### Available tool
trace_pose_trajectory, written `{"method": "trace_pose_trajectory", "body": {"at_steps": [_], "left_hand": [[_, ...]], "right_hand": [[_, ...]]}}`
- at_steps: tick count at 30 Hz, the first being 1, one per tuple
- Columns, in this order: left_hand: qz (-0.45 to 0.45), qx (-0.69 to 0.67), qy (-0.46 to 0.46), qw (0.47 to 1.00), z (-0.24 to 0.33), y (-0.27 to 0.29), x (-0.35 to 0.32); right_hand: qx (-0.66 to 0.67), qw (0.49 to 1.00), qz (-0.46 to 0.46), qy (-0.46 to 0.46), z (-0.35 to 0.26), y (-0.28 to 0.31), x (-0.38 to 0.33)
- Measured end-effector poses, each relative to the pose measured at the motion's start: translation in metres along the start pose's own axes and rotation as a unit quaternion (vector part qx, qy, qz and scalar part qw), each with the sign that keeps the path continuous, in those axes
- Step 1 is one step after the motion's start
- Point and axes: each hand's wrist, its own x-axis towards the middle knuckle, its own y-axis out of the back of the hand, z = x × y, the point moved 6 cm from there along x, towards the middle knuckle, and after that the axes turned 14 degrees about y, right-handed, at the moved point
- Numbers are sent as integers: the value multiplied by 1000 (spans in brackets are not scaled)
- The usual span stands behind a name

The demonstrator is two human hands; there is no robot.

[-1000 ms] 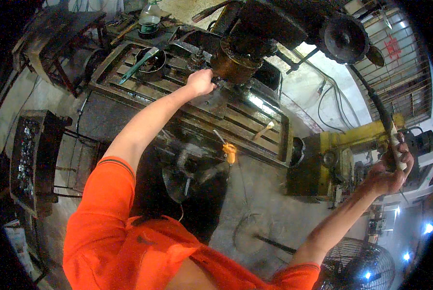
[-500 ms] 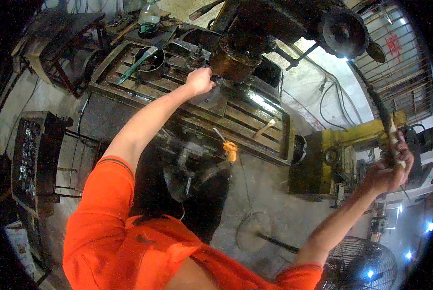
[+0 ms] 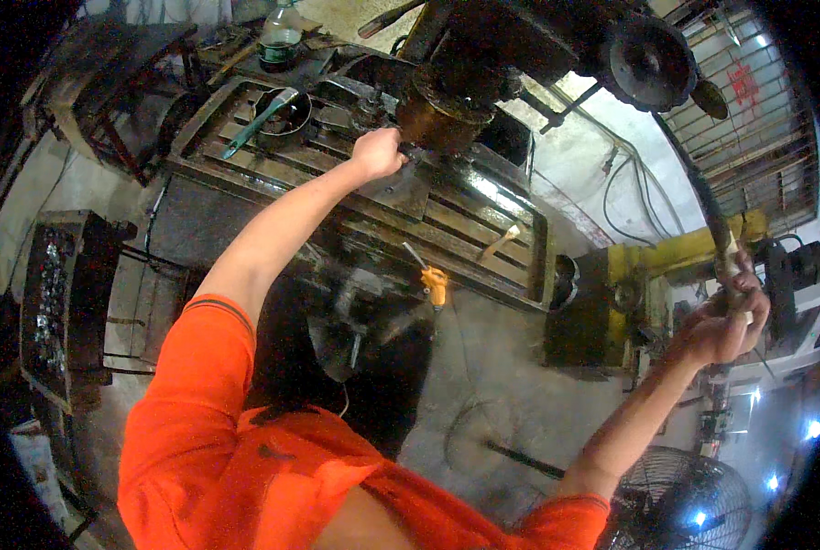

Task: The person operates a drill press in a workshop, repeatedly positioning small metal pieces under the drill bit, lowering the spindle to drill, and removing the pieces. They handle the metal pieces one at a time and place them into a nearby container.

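My left hand (image 3: 379,153) is closed in a fist over the slotted machine table (image 3: 465,229), beside a dark brown cylindrical part (image 3: 442,119) under the machine's head. What its fingers grip is mostly hidden. Far to the right, my right hand (image 3: 726,321) wraps around the pale end of a long dark lever (image 3: 703,188). This lever slants up toward the round hub (image 3: 650,64) of the machine. On the table lie a pot (image 3: 284,117) with a green-handled brush (image 3: 256,126) across it, and a small pale-bristled brush (image 3: 500,241).
An orange air blow gun (image 3: 435,282) hangs at the table's front edge. A bin of metal bits (image 3: 53,293) stands at left, below a dark bench (image 3: 108,69). Behind the table is a plastic bottle (image 3: 281,37). Yellow machinery (image 3: 584,312) and a caged fan (image 3: 680,504) are at right.
My right hand and the lever's end have moved a little to the left. My left hand stays in the same place by the cylindrical part.
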Motion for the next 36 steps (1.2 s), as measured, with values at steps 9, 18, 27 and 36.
{"method": "trace_pose_trajectory", "body": {"at_steps": [9, 18, 27, 36], "left_hand": [[4, -14, -3, 1000, 6, 4, -2], [-6, -17, 15, 1000, 10, 8, -6], [12, -119, -95, 988, -8, 30, -22], [-69, -98, -44, 992, -148, 147, -124]], "right_hand": [[-24, 999, -17, -43, -6, 4, 5], [-41, 998, 13, -43, -15, -12, -10], [-59, 996, 53, -37, -21, -21, -29], [-65, 992, 101, -39, -13, -27, -54]]}}
